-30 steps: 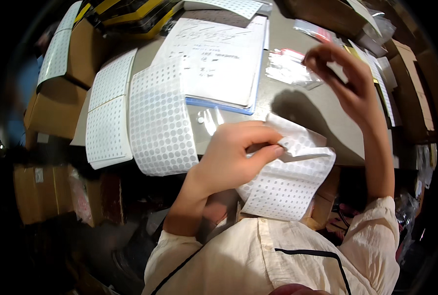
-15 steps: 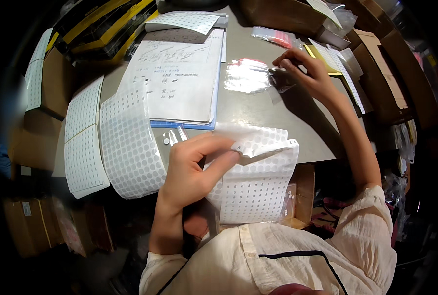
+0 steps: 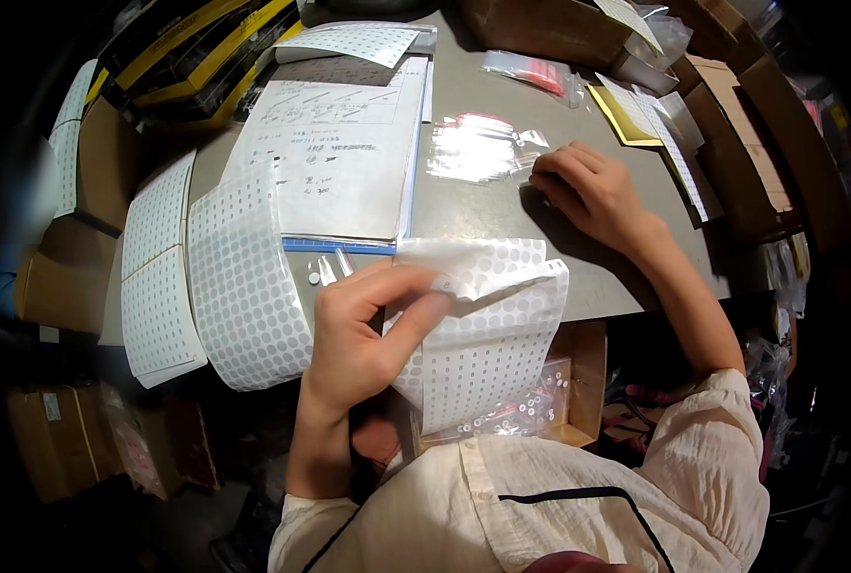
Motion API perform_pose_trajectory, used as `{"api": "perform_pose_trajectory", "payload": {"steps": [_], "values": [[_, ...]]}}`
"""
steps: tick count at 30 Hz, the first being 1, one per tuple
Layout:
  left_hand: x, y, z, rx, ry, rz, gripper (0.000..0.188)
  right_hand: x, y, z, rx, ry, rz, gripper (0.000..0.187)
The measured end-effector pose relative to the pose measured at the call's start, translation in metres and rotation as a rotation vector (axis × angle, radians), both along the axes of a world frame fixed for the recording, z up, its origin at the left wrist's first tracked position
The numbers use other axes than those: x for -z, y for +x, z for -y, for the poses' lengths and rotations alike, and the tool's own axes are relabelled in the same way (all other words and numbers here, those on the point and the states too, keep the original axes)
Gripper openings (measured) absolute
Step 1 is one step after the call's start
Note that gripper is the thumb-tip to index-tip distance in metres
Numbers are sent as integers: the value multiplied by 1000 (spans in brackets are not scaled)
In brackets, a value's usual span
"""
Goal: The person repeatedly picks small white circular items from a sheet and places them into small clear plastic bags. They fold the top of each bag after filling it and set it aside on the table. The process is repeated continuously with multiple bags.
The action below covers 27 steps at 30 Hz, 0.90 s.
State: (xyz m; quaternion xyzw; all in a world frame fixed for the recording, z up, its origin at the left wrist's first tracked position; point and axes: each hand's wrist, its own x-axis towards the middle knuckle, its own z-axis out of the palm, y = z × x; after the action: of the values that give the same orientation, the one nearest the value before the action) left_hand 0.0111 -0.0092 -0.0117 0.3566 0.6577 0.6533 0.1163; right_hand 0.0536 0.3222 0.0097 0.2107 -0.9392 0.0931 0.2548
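My left hand [image 3: 368,329] pinches the upper part of a folded strip of round labels [image 3: 487,349], thumb against forefinger. Rows of small printed marks run down this strip, and its lower end hangs over the table edge. Curled fingers of my right hand [image 3: 592,196] rest on the table, closed on the edge of a small clear plastic bag [image 3: 524,172]. The fingertips there are partly hidden. Just beyond them lies another small clear bag [image 3: 532,139] with a white dot on it. Beside these is a shiny stack of clear zip bags [image 3: 468,153] with red edges.
A blue clipboard [image 3: 339,245] carries handwritten papers [image 3: 339,162]. Left of it lie a long label strip [image 3: 249,286] and a banded label stack [image 3: 163,272]. Below the table edge, an open carton [image 3: 588,382] holds a bag of small white rings [image 3: 530,406]. Boxes line the right side.
My right hand has come down and nearer, its fingers now curled low at the table. A small bag with a white dot now shows by the stack. The held strip has shifted slightly left.
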Motion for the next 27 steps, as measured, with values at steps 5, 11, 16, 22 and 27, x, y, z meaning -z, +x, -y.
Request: {"api": "perform_pose_trajectory", "payload": {"steps": [5,11,16,22,27], "values": [[1,-1,2,-7,-24,-15,12,-1,2,5,-19,145,-13,17],[-1,1,3,-6,6,-42,14,-3,13,-2,-71,49,105,19],[-3,-1,6,46,-5,-39,16,-19,51,6,-39,-61,270,32],[-11,-7,17,289,-38,107,21,-22,91,14,-127,-235,421,32],[-8,-11,22,461,246,247,23,-26,101,30,-401,-564,616,26]]}}
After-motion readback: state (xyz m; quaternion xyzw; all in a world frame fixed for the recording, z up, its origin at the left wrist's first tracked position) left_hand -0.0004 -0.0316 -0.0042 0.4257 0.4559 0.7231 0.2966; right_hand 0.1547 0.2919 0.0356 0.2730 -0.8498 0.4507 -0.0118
